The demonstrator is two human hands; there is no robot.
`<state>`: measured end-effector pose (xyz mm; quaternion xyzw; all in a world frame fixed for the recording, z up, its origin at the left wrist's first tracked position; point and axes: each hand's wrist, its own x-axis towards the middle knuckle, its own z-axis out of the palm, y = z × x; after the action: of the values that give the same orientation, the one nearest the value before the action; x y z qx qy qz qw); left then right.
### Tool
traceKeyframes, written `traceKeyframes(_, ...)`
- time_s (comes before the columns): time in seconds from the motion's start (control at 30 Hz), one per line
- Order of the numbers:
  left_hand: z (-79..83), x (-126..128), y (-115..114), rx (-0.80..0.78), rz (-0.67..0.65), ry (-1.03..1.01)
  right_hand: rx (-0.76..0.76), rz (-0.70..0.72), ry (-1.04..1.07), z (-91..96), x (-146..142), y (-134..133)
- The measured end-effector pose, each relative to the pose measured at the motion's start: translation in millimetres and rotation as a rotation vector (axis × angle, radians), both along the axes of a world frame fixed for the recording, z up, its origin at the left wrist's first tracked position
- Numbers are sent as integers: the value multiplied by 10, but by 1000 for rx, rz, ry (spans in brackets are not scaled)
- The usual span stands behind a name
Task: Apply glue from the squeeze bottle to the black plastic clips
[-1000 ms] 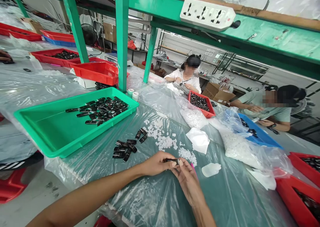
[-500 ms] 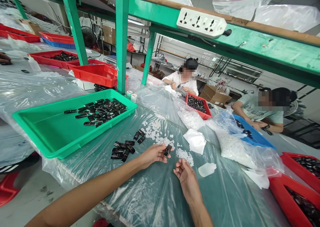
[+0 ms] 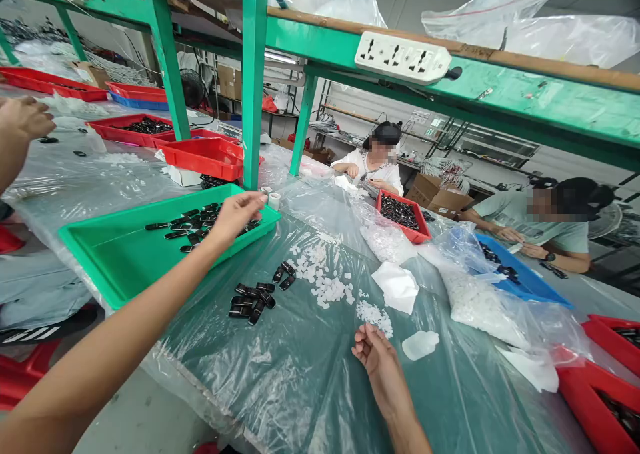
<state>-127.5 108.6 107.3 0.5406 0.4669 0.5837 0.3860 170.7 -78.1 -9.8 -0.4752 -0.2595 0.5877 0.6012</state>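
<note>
The green tray (image 3: 115, 267) on the table (image 3: 300, 387) held a heap of black pieces (image 3: 195, 217), small, glossy and oblong. The left hand (image 3: 235, 213) hovered over that heap, its grip loose, fingers spread. A loose cluster (image 3: 255, 297) of the same pieces lay beside white bits (image 3: 325, 284). The right hand (image 3: 376, 355) rested half-curled, gripping nothing. Further right, a red tray (image 3: 419, 222) held more dark parts.

Bright, even white light fills the room; a tube lamp (image 3: 280, 58) glows under the green shelf (image 3: 525, 87). The plastic sheet (image 3: 125, 174) over the worktop (image 3: 320, 387) throws pale glare along its wrinkles. Shadows are faint. The left hand (image 3: 239, 209) and right hand (image 3: 374, 357) look sharp; the green posts (image 3: 255, 94) bow toward the edges.
</note>
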Motion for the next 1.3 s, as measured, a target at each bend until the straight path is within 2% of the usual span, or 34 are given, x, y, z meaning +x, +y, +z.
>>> traceKeyframes(0.03, 26, -152, 61, 82, 145, 263, 2, 6, -4, -1, 0, 0)
traceKeyframes(0.13, 17, -450, 114, 131, 296, 455, 9, 24, -18, -4, -1, 0)
traceKeyframes(0.17, -19, -477, 89, 151, 328, 611, 10, 30, -25, -3, -3, -1)
traceKeyframes(0.23, -135, -424, -9, 144, 244, 875, 9, 41, -41, 1, -7, -5)
traceKeyframes(0.3, -296, -264, -145, 120, 87, 940, 6, 52, -60, 7, -11, -14)
traceKeyframes(0.37, -473, -60, -281, 38, -133, 1002, 4, 63, -81, 14, -14, -25)
traceKeyframes(0.43, -637, 129, -377, 5, -229, 1020, 4, 71, -105, 18, -14, -34)
traceKeyframes(0.5, -763, 270, -413, -23, -250, 1030, 6, 71, -130, 22, -13, -39)
traceKeyframes(0.6, -869, 385, -375, -56, -232, 1039, 4, 66, -165, 27, -8, -40)
traceKeyframes(0.83, -966, 444, -302, -202, -137, 1049, -9, 77, -224, 36, 9, -58)
traceKeyframes(0.93, -993, 443, -318, -232, -149, 977, -11, 84, -245, 44, 0, -66)
traceKeyframes(1.03, -975, 445, -331, -259, -221, 829, -14, 93, -264, 48, -16, -62)
traceKeyframes(1.2, -862, 499, -408, -332, -462, 471, -14, 96, -290, 45, -26, -53)
traceKeyframes(1.3, -783, 550, -485, -369, -563, 298, -9, 96, -306, 52, -21, -61)
